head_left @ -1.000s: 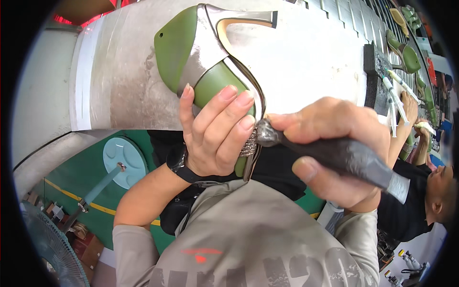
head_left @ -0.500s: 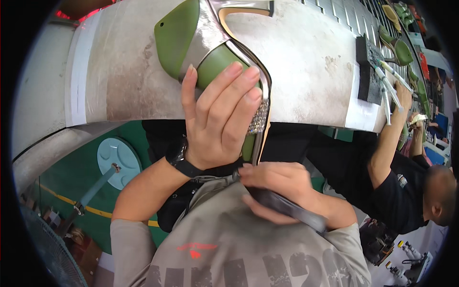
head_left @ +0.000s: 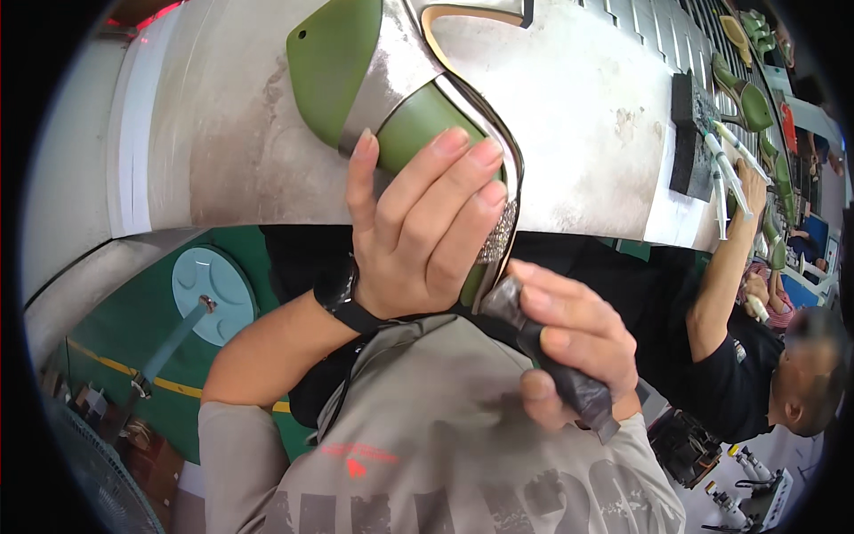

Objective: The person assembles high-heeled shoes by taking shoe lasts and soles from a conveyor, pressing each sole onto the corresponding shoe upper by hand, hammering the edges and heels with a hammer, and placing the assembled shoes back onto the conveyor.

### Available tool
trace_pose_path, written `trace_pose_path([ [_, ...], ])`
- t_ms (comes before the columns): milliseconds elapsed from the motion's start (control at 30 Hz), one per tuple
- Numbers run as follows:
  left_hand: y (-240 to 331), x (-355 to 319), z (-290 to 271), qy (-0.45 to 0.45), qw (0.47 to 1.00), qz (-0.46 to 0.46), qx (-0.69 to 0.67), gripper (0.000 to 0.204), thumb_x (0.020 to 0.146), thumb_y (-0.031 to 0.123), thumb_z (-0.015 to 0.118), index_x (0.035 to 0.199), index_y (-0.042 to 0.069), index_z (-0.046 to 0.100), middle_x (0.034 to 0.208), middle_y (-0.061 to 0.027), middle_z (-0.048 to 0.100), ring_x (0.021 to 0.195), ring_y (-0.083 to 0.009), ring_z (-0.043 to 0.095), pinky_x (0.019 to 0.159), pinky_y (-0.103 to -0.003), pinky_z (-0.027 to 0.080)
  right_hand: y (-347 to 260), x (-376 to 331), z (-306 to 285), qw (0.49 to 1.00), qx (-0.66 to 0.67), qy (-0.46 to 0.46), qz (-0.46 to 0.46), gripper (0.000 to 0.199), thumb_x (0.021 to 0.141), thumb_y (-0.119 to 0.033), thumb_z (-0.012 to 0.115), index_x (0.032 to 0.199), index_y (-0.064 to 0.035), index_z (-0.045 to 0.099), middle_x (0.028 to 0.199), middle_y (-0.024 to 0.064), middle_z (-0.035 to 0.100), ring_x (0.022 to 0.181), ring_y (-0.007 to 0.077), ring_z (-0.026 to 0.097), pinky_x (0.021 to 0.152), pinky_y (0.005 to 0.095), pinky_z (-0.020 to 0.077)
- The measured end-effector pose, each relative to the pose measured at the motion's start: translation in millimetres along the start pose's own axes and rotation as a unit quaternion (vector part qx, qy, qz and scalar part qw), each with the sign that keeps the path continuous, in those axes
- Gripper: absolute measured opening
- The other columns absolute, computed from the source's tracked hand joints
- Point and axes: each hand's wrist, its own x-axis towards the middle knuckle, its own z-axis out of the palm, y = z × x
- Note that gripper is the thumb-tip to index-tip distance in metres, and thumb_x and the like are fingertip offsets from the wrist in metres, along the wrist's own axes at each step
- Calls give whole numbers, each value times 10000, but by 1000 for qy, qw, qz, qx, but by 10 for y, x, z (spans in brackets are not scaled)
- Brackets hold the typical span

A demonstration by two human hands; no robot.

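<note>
A high-heeled shoe with metallic silver straps [head_left: 400, 67] sits on a green shoe last [head_left: 331, 67], its heel pointing away from me across the work surface. The toe end comes down past the near edge toward my body, with a glittering rhinestone band [head_left: 501, 233] near it. My left hand [head_left: 418, 222] wraps around the front of the shoe and covers part of it. Closed in my right hand [head_left: 578, 343] is a dark grey wrapped tool [head_left: 569, 378]. Its front end lies close to the toe; whether they touch, I cannot tell.
A pale worktop [head_left: 569, 107] curves across the far side. At its right, a black block [head_left: 692, 133] holds syringes [head_left: 725, 165], with a co-worker's arm [head_left: 725, 258] beside them. More green shoes [head_left: 743, 93] line a rack. A light-blue round stool [head_left: 213, 294] stands lower left.
My right hand has moved right, and its fingers and the dark tool now show more plainly. The shoe and my left hand have shifted slightly right in view.
</note>
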Motion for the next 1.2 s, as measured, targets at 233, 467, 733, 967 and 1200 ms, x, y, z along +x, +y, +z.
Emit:
trace_pose_path([
  [233,49,28,64,46,996,-59,-49,327,1004,138,647,1310,90,542,1359,-108,661,1299,-288,618,1239,-632,250,-85,258,-80,977,72,126,156,333,953,-85,717,1206,87,587,1226,303,691,1186,312,682,1050,401,528],
  [467,67,16,94,51,996,-56,-41,281,997,116,653,1262,99,561,1336,-99,667,1287,-277,615,1230,-665,247,-80,463,-262,977,78,44,196,290,918,-7,724,1167,86,609,1212,277,707,1154,282,699,1016,395,550],
  [733,87,-114,80,35,997,-61,-40,265,1018,208,617,1271,155,563,1353,-40,639,1288,-245,600,1220,-717,222,37,1054,-452,920,159,35,358,299,870,-125,727,1062,81,628,1072,269,749,1010,286,740,946,390,585],
  [967,31,-129,121,54,997,-41,-37,254,1027,265,594,1269,189,576,1364,16,624,1314,-209,574,1235,-707,197,280,1578,-581,883,126,-57,449,334,776,-185,722,974,73,645,996,268,757,969,315,759,943,406,600],
  [1200,33,-124,97,43,997,-44,-48,253,1011,308,601,1249,223,579,1324,59,627,1323,-167,564,1250,-694,167,467,1799,-491,883,112,-100,444,318,807,-184,736,994,58,651,1023,264,768,789,231,738,719,318,615],
])
